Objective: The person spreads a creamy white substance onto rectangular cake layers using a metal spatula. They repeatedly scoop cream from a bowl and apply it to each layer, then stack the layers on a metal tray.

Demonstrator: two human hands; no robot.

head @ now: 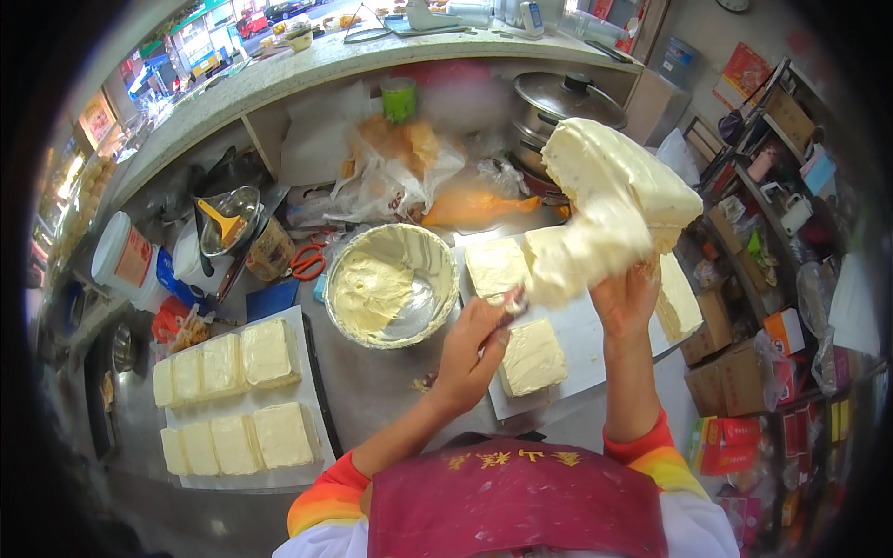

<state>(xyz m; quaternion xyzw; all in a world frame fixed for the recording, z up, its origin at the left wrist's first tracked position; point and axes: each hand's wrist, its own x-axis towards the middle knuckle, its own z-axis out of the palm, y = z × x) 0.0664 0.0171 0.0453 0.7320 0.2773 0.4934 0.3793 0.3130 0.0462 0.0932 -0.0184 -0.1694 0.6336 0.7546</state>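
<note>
My left hand (474,349) grips the handle of a spatula (513,303); its blade is blurred and covered in cream, against the side of a cream-coated block of cake (621,167). My right hand (628,296) holds that cake up from below, tilted, above a paper-lined tray (582,349). Several cream-coated square cakes sit on this tray, one (534,357) at its near left. A metal bowl (335,307) with pale yellow cream (370,289) stands left of the tray. Further left, a second lined tray (244,397) bears two rows of coated cakes (284,432).
Red-handled scissors (307,261), a white tub (125,258) and a small bowl with a yellow scraper (222,222) lie at the left. Behind are plastic bags (398,174) and a lidded steel pot (568,104) under a raised ledge (335,66). Cardboard boxes (725,383) and shelves stand right.
</note>
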